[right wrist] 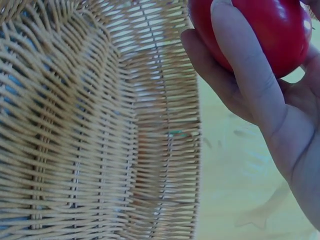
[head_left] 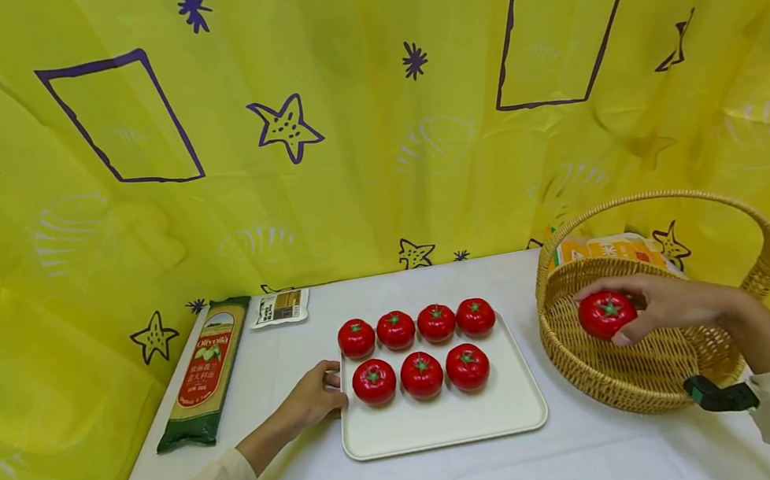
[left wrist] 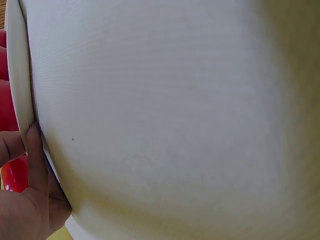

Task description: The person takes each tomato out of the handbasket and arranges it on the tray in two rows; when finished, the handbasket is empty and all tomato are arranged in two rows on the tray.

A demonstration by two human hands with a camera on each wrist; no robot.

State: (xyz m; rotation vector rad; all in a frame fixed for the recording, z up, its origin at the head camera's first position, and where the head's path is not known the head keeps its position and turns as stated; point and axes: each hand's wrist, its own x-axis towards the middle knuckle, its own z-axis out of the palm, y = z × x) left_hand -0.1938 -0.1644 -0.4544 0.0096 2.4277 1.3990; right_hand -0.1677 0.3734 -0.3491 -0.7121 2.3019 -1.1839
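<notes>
My right hand [head_left: 674, 304] grips a red tomato [head_left: 608, 314] with a green stem top, fingers and thumb around its sides. It holds the tomato over the wicker basket [head_left: 574, 365], whose woven inside shows bare in the right wrist view. At the left edge of the cream tray [head_left: 442, 430], my left hand [head_left: 314, 400] pinches the rim; the left wrist view shows thumb and fingers on either side of the rim [left wrist: 19, 75]. Two rows of tomatoes [head_left: 422, 376] sit on the tray, the back row one longer than the front.
A long pasta packet [head_left: 203, 371] lies at the table's left side. Near the back is a small flat packet [head_left: 280, 307]. Behind the basket stands an orange and white bag [head_left: 614, 247]. The basket's tall handle [head_left: 658, 195] arches above it, and a yellow curtain [head_left: 351, 196] hangs behind the table.
</notes>
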